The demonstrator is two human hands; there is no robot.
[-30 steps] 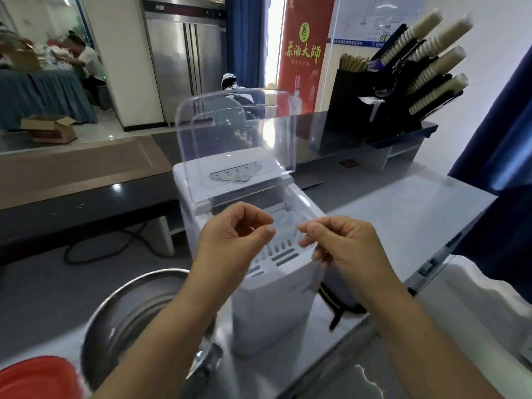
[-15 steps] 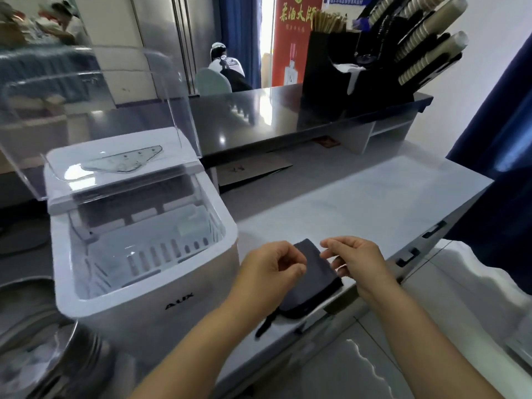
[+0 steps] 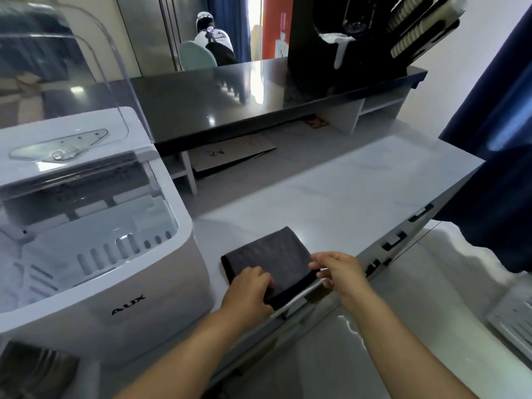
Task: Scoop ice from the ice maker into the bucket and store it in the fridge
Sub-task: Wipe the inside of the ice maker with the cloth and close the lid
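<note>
– Right, clenched on the dark cloth with the left grip, pinching its near corner with the right grip?
– Yes. Lift both sides evenly off the surface, avoiding a slip over the front edge. Then probably over to the ice maker, just left of the cloth, lid raised.

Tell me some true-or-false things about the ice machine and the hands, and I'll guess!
1. The ice maker has its clear lid up. True.
2. The left hand and the right hand both hold the dark cloth. True.
3. The cloth lies inside the ice maker. False: it lies on the counter, to the right of the ice maker.
4. The right hand holds a scoop. False: it pinches the cloth's edge.
</note>
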